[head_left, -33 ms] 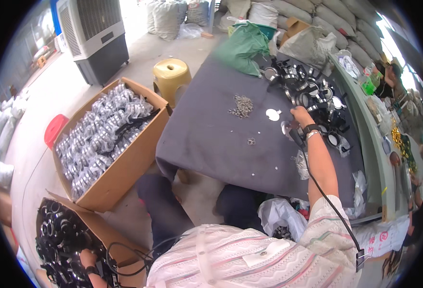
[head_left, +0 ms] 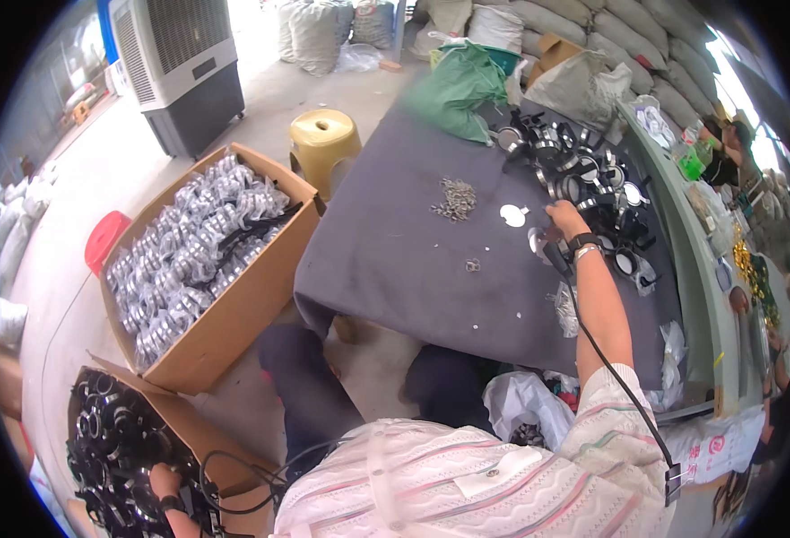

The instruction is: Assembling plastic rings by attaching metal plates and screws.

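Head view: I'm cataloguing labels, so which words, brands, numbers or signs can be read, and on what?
None can be read with certainty.
White sack, lower right: red characters and a round red mark, too small and blurred.
Air cooler: no readable text.
Round black-and-silver pieces by the right hand: any print too small.

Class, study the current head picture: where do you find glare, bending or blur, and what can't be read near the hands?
Head view: white glare beside the air cooler; head view: green ledge bowed, corners black; head view: green sack hazy at its left; head view: fine detail unclear at the left hand and right hand.
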Available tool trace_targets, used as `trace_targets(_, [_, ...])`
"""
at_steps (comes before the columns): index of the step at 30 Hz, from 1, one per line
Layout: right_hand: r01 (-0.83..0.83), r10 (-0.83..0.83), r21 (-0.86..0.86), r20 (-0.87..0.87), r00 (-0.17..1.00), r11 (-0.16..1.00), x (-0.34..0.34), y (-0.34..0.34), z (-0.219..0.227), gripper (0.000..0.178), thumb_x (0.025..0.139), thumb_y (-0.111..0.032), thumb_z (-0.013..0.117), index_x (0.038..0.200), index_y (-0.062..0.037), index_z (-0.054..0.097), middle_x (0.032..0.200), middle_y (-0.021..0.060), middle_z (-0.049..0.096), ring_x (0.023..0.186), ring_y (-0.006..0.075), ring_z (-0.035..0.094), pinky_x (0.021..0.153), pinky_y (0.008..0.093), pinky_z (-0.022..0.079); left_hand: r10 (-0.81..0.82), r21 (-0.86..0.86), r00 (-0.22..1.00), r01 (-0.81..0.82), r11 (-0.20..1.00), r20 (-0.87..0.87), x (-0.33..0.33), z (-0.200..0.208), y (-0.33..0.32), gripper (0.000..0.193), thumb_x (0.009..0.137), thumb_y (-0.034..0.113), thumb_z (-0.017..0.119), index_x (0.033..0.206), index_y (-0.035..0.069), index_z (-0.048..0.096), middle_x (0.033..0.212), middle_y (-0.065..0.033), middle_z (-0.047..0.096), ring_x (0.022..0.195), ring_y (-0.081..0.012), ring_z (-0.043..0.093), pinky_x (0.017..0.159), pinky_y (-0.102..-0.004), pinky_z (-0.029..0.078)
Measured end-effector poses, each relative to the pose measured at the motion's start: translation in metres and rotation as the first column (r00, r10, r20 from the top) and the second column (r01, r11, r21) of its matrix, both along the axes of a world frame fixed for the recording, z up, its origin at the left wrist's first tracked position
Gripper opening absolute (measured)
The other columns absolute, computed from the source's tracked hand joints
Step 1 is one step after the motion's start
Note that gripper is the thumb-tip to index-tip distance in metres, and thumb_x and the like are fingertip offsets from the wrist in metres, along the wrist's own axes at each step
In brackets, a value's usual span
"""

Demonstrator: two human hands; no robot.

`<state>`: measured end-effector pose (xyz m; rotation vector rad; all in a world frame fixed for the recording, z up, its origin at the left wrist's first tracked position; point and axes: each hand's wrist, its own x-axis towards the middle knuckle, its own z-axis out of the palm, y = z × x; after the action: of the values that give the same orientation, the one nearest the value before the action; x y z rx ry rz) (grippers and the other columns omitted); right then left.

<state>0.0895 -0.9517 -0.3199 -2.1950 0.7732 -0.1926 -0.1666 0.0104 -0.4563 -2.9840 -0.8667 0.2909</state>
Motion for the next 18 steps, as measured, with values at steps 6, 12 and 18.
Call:
trace_targets(6, [-0.194,0.171,-0.165,-0.140,0.975,0.967,-0.014,0.008,0.018,0.027,0.086,-0.016,0.058,0.091,0.0104,0.059,0.074,0.0148,0.061,0.061,0.0249,0.060,0.054,0.0414,0.047,-0.005,0.003,1.000,0.005,1.000,-0.016,-0.004,-0.008,-0.002,0.013,0.067,0.006,0.064,0.079,0.000,0.067,0.084,-0.0230,0.065,0.085,-0.0400,0.063,0.075,-0.0452,0.051])
trace_targets(12, [-0.177,0.176,0.000,-0.107,0.978,0.984,-0.044,0.066,0.024,0.021,0.087,-0.016,0.059,0.081,0.0034,0.059,0.072,0.0071,0.055,0.065,0.0177,0.052,0.057,0.0362,0.041,-0.039,0.045,0.998,0.037,0.998,0.050,0.018,-0.018,0.000,0.007,0.067,0.002,0.062,0.073,0.000,0.065,0.081,-0.0226,0.065,0.080,-0.0392,0.063,0.070,-0.0437,0.051])
trace_targets(18, [-0.325,0.313,-0.528,-0.114,0.943,0.785,-0.027,0.091,0.027,0.027,0.080,-0.021,0.053,0.083,0.0053,0.061,0.073,0.0201,0.060,0.069,0.0299,0.058,0.063,0.0427,0.044,-0.037,-0.020,0.999,0.037,0.999,-0.020,-0.013,0.006,0.005,0.026,0.074,0.025,0.070,0.086,0.003,0.065,0.091,-0.0201,0.064,0.090,-0.0362,0.062,0.076,-0.0459,0.049])
